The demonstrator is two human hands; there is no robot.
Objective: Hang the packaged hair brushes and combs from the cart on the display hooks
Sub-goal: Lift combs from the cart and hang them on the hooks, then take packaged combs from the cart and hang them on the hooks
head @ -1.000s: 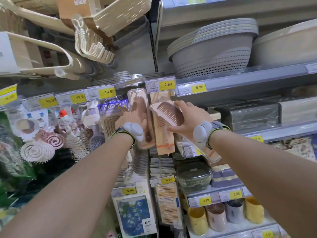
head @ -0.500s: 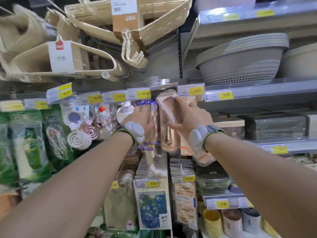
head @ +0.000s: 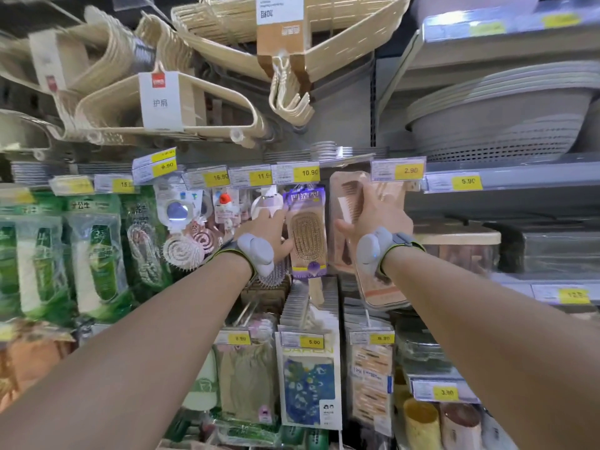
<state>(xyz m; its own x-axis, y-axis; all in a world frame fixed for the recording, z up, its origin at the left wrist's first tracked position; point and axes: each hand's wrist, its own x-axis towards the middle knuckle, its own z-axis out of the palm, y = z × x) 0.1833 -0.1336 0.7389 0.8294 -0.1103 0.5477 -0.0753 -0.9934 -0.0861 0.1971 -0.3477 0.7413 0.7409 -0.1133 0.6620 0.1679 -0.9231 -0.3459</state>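
Two hands are up at the peg wall. Your right hand (head: 373,219) has the comb pack (head: 350,203) clamped, thumb across the front and fingers (head: 383,198) curled round the far edge. The pack's top sits just beside the 2.90 price tag (head: 397,170), and its lower end tilts out to the right. Your left hand (head: 266,232) is on the left edge of the purple brush pack (head: 306,232) hanging under the 10.90 tag (head: 297,173). Its fingers look fairly straight with the thumb on the front, and I can't tell whether that's a pinch or just a push.

My read of the step: get the pack's hang hole onto the hook. The hook tip and the hole are both hidden behind the tag and your hand, so you're probably working by feel.

To do it well:
- Square the pack upright first. Tilted like this, the hole likely skates past the tip.
- Slide your grip down the pack so the top edge is free and you can see it.
- Come in under the price tag, not through it.
- Use the left hand to hold the purple pack aside so the cards don't snag.
- Push fully back and let go only once the hook carries the weight.

The cart isn't in view.
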